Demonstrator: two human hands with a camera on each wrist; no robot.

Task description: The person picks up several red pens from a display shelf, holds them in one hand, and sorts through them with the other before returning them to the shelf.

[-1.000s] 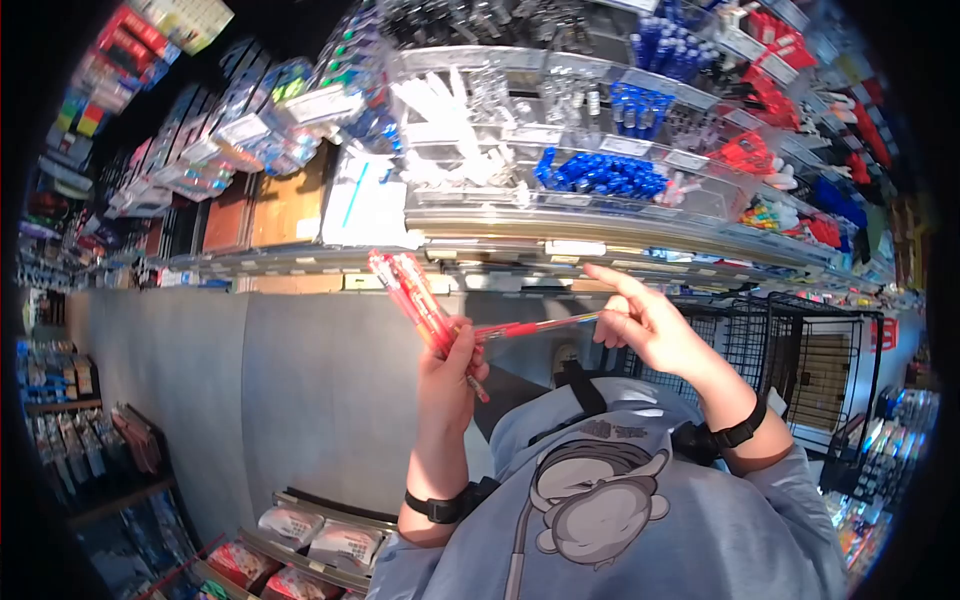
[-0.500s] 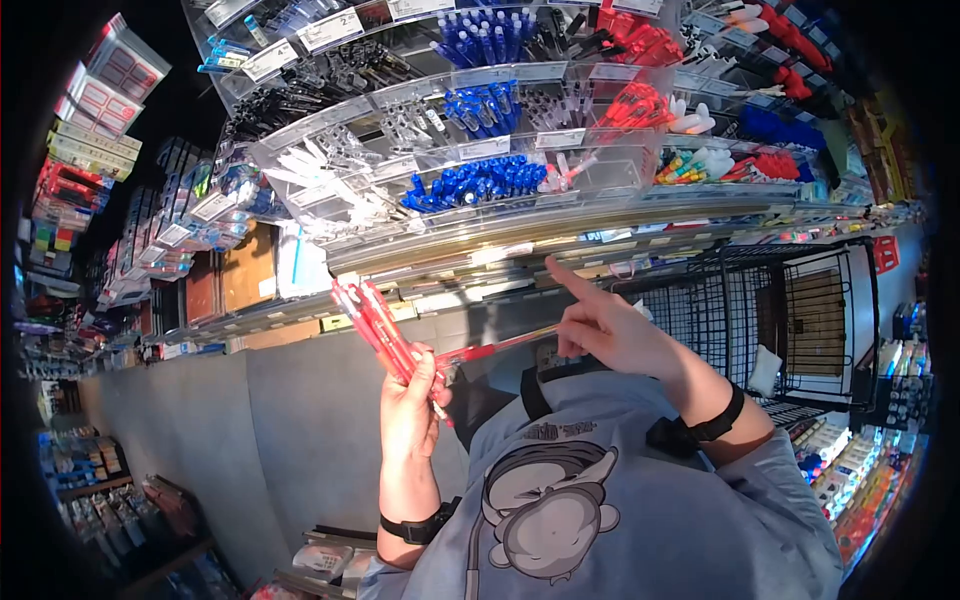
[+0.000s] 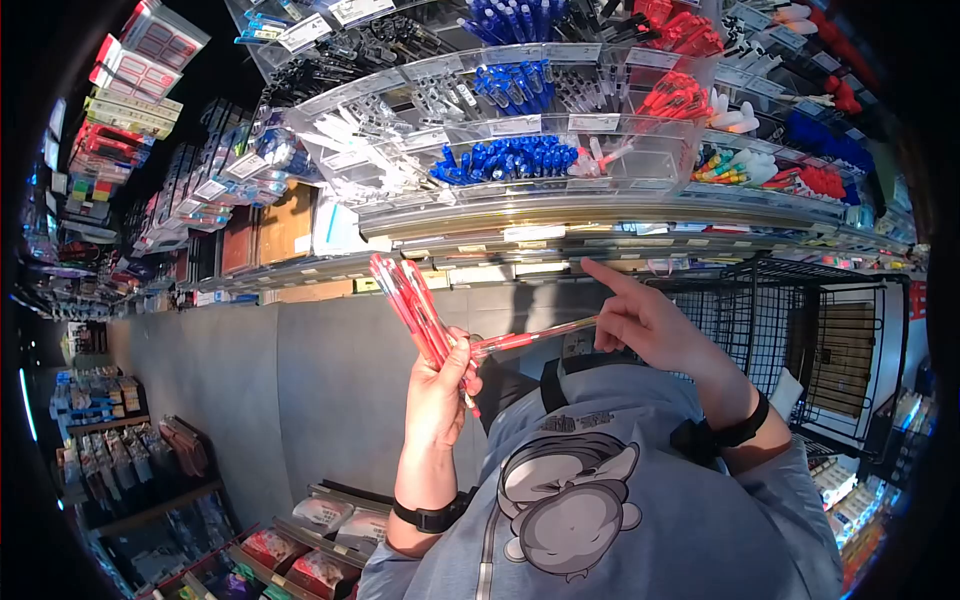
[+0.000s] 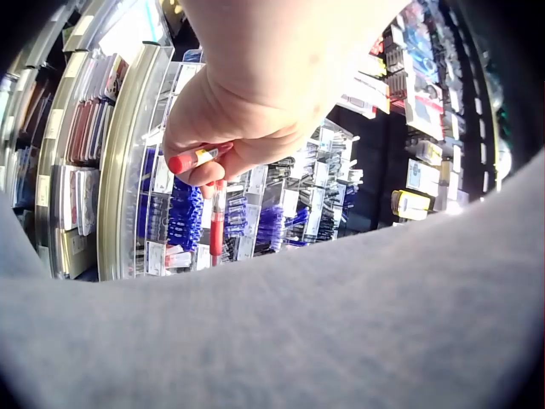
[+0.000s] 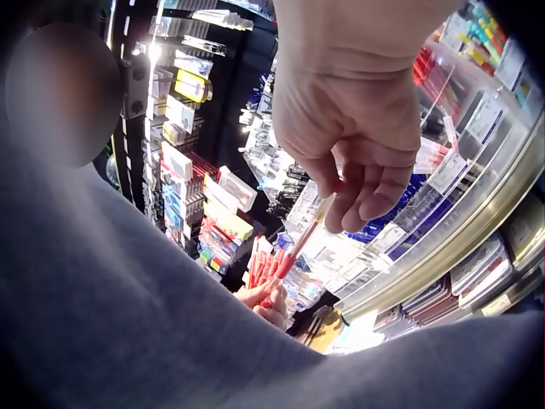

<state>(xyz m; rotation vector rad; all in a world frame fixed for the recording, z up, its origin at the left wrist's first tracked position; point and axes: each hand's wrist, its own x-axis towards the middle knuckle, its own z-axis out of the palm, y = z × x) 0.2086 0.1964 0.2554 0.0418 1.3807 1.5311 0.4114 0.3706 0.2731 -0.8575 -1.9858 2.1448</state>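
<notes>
In the head view my left hand [image 3: 435, 395] grips a bundle of slim red pens [image 3: 418, 315], their upper ends fanned toward the shelf. A single red pen [image 3: 520, 339] with a clear, pale end sticks out sideways between my two hands. My right hand [image 3: 648, 325] pinches its far end, with the index finger stretched out toward the shelf. In the right wrist view that pen [image 5: 298, 249] runs from the right thumb and fingers down to the left hand [image 5: 271, 307]. In the left wrist view the palm hides most of the bundle; one red pen end [image 4: 180, 163] shows.
Ahead stands a tiered clear pen rack [image 3: 520, 205] with blue pens [image 3: 505, 160], red pens [image 3: 675, 97] and white pens [image 3: 365, 150]. A black wire cart [image 3: 770, 320] is at the right. Low shelves with packets [image 3: 322, 515] stand at lower left, beside grey floor [image 3: 215, 400].
The view shifted left over the rack, then partly back. Both hands keep hold of the single red pen, and the bundle stays in the left hand.
</notes>
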